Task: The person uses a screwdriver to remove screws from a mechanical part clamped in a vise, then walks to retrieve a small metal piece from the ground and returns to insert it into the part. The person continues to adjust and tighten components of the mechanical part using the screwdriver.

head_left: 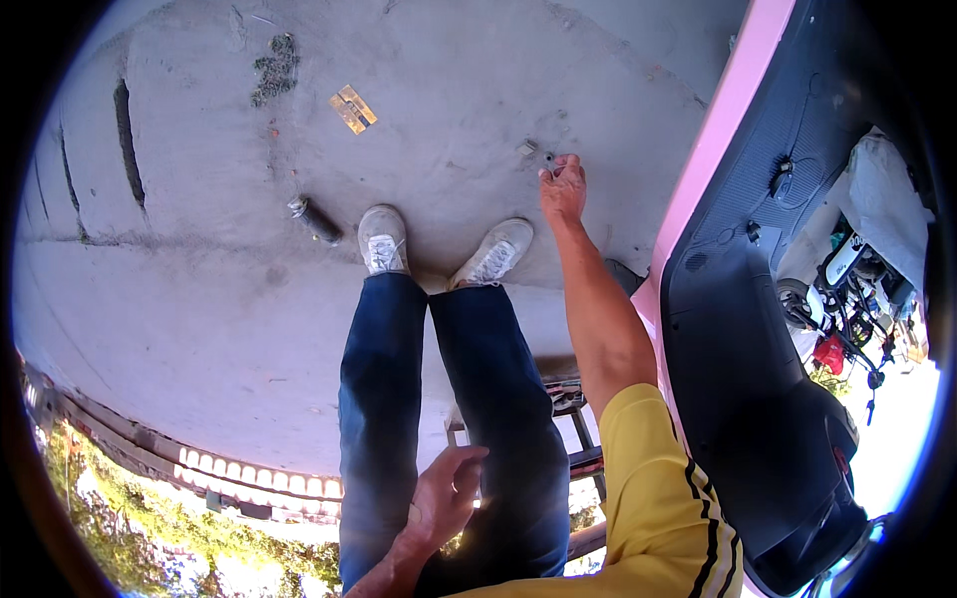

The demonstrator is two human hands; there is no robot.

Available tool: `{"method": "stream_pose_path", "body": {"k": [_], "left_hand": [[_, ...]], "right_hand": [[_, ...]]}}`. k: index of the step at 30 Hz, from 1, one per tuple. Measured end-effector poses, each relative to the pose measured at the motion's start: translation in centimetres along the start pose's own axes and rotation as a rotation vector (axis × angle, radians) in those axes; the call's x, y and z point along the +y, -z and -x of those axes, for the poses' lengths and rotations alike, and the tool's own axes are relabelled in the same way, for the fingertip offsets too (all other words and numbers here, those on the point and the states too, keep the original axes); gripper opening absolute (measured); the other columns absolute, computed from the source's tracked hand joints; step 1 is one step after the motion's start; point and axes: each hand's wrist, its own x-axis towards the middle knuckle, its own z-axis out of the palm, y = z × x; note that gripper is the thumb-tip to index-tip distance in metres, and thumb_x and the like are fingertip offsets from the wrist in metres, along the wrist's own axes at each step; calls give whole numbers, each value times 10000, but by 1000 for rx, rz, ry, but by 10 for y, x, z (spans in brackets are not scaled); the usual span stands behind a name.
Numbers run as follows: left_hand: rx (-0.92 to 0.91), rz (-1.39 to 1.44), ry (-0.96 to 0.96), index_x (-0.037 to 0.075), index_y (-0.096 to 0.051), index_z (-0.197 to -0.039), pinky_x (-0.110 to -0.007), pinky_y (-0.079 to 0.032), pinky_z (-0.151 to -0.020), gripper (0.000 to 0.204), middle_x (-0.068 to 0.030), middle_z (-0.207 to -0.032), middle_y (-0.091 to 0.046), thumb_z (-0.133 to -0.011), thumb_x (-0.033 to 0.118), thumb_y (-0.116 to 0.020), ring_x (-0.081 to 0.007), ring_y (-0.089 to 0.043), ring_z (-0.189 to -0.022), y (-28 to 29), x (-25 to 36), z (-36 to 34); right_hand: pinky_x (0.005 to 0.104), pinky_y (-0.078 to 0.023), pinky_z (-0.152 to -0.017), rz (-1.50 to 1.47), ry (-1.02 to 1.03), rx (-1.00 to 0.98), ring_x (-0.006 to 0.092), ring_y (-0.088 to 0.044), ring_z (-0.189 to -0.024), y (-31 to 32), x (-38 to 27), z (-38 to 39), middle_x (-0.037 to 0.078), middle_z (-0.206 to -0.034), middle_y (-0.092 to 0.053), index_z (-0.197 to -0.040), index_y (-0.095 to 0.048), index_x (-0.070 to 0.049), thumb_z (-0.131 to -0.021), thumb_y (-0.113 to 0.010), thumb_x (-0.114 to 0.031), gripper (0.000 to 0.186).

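Note:
My right hand [563, 189] reaches down to the concrete floor [219, 299], fingertips pinched on a small dark metal part [549, 159]. A second small grey piece [525, 149] lies just left of it on the floor. My left hand [444, 498] rests on my left thigh, fingers loosely spread, holding nothing. My legs in blue jeans [384, 399] and white shoes [383, 239] stand in the middle of the view. I wear a yellow shirt [658, 498].
A pink and black scooter [738, 329] stands right beside my right arm. A dark cylindrical can [315, 219] lies left of my shoes. A brass hinge [353, 109] and a patch of debris [275, 68] lie farther out. A stool frame [578, 439] is under me.

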Motion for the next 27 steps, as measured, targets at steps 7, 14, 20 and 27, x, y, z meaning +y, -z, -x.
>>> {"method": "stream_pose_path", "body": {"k": [7, 14, 20, 27], "left_hand": [[-1, -41, -12, -12, -703, -1234, -307, -566, -755, 194, -112, -947, -742, -1066, -7, -606, -159, -720, -840, 7, -2, -6], [24, -69, 12, 12, -720, -1271, -382, -602, -898, 236, -199, -1087, -793, -1080, 88, -605, -304, -786, -971, 8, -18, 0], [30, 22, -43, -32, -696, -1232, -274, -558, -785, 182, -118, -959, -736, -1075, -24, -604, -130, -701, -856, 3, -14, 1], [4, 15, -61, -16, -700, -1232, -296, -573, -807, 191, -123, -976, -758, -1059, -18, -619, -146, -736, -891, -5, -11, -4]], "right_hand": [[481, -566, -905, -40, 60, 105, 371, -703, -1039, -33, 39, -28, 148, -1085, -694, -1155, -622, -79, -957, -711, -115, 220], [430, -588, -871, -104, 27, 68, 291, -734, -894, 2, 36, 35, 100, -927, -739, -1117, -642, -66, -951, -724, -133, 196], [503, -586, -943, 16, 53, -42, 397, -705, -1103, -13, 8, -6, 183, -1249, -678, -1248, -588, -96, -951, -759, -175, 352], [486, -584, -873, 11, 176, 165, 375, -706, -945, -34, 53, -24, 163, -1016, -706, -1166, -638, -48, -961, -781, -176, 281]]}}
